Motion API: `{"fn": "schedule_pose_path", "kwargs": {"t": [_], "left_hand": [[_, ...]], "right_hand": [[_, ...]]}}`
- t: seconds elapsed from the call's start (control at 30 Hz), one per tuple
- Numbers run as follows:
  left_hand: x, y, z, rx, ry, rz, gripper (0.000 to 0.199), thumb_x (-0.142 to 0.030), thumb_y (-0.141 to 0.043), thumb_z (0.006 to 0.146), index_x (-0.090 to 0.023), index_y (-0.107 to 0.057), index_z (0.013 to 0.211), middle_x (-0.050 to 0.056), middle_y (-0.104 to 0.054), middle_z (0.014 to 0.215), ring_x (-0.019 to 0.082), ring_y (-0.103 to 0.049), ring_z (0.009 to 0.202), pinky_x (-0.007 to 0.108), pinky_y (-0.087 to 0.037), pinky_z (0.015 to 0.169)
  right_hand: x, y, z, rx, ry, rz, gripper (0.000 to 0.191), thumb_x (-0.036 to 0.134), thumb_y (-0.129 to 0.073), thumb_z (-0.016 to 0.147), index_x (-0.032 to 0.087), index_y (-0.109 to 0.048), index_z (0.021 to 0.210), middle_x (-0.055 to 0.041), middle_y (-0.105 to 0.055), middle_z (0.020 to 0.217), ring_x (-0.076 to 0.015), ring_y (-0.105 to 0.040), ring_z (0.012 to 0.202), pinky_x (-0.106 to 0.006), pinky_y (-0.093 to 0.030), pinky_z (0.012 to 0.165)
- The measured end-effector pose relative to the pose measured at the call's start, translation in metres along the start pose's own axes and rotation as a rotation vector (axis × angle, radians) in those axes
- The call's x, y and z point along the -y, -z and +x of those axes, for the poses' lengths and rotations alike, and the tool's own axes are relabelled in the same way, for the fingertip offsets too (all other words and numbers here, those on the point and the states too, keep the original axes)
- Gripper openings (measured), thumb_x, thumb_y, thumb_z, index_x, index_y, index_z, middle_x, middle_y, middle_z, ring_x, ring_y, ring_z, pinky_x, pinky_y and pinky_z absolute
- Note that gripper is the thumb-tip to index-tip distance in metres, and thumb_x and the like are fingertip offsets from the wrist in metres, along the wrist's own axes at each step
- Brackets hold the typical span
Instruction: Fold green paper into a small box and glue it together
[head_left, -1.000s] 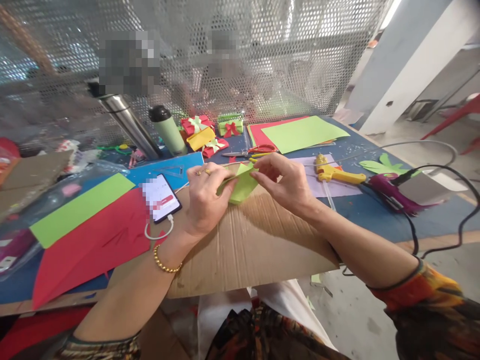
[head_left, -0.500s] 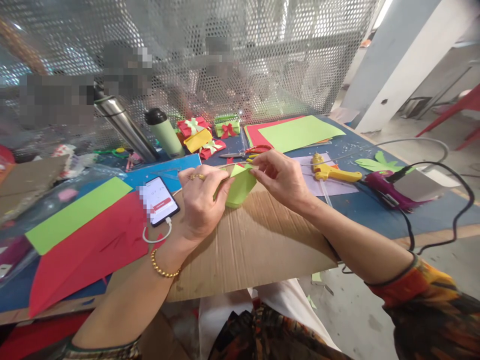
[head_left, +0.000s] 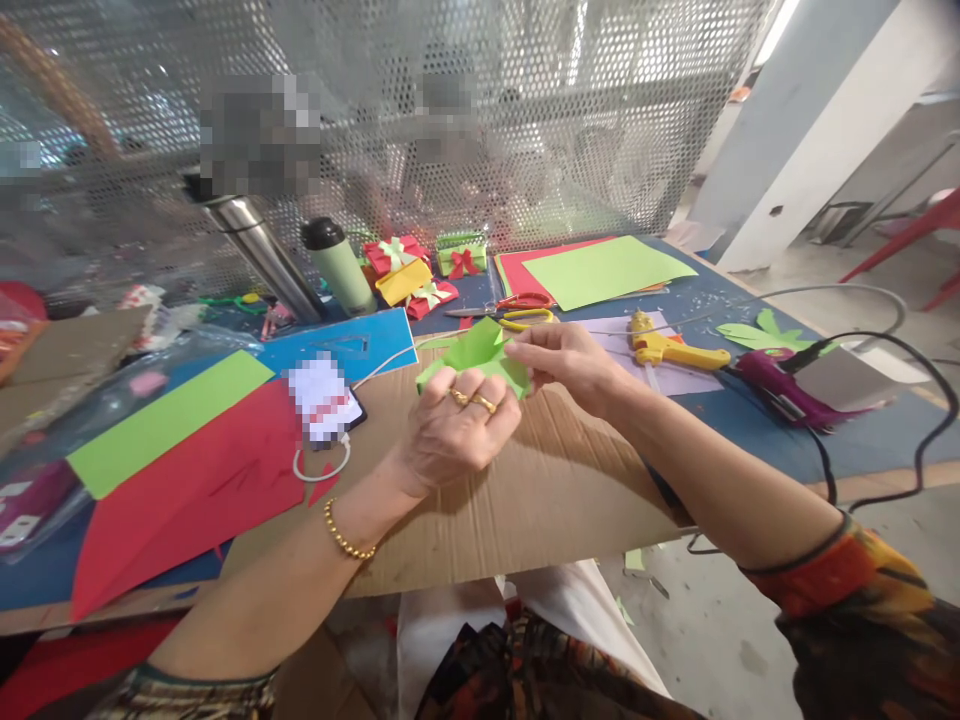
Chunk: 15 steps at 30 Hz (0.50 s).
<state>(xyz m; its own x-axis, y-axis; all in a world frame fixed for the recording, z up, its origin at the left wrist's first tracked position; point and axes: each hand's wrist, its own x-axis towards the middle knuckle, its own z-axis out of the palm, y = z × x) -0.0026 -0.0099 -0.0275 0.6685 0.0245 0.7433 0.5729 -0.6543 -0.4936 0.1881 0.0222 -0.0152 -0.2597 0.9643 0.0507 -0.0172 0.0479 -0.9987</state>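
A folded light-green paper piece is held over the brown cardboard, its flaps spread and its inside facing up. My left hand, with two gold rings, has its fingers curled round the near side of the paper. At the paper's right edge, my right hand pinches a flap between thumb and fingers. Part of the paper is hidden behind my left knuckles. Just behind the paper lie yellow-handled scissors and red-handled scissors.
A phone with a white cable, red paper and a green strip are left. Small paper boxes, a bottle and a steel flask stand behind. A yellow glue gun lies right.
My left hand has moved right and nearer to me, turning so its knuckles face up. The green paper has been tilted and opened out. The view has shifted slightly.
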Motion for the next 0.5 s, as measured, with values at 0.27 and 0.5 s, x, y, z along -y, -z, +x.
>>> {"fn": "schedule_pose_path", "kwargs": {"t": [0.27, 0.5], "left_hand": [[0.021, 0.002, -0.001, -0.006, 0.271, -0.296, 0.045, -0.055, -0.047, 0.105, -0.019, -0.071, 0.117, 0.012, -0.071, 0.11, 0.025, -0.064, 0.104, 0.041, -0.044, 0.095], [0.08, 0.005, -0.008, 0.298, 1.067, -1.064, 0.054, -0.069, -0.061, 0.092, -0.02, -0.077, 0.107, 0.011, -0.077, 0.108, 0.024, -0.07, 0.103, 0.036, -0.055, 0.091]], "right_hand": [[-0.009, 0.001, 0.003, 0.079, 0.145, -0.013, 0.035, 0.043, -0.087, 0.069, 0.016, -0.065, 0.072, 0.0029, -0.06, 0.065, -0.0078, -0.052, 0.058, -0.022, -0.04, 0.053], [-0.005, 0.001, -0.003, 0.259, 0.247, -0.007, 0.038, 0.048, -0.086, 0.076, 0.016, -0.065, 0.078, 0.003, -0.061, 0.068, -0.0078, -0.052, 0.06, -0.022, -0.04, 0.054]]}}
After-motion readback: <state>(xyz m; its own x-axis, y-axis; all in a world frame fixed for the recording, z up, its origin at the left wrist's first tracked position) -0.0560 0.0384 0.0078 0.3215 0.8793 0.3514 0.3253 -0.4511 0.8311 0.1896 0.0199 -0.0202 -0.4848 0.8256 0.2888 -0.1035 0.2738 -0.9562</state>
